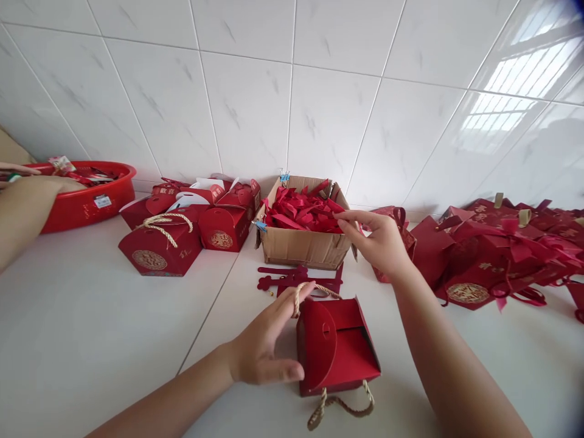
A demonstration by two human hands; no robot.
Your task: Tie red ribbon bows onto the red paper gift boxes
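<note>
- Left hand [269, 340] cups the red gift box [337, 347] lying beside its palm, one finger through the rope handle [314, 287], steadying it.
- Right hand [378, 243], fingers half-curled, meets the cardboard box [303, 246] of red ribbons [301, 210] just ahead; whether it grips anything is unclear.

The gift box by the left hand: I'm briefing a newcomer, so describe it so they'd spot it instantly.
Find the cardboard box of red ribbons by the tiled wall. Just in front, nearest the camera, lies a red gift box with the left hand against its side. Unlike the upright boxes further left, it lies tipped over.
</note>
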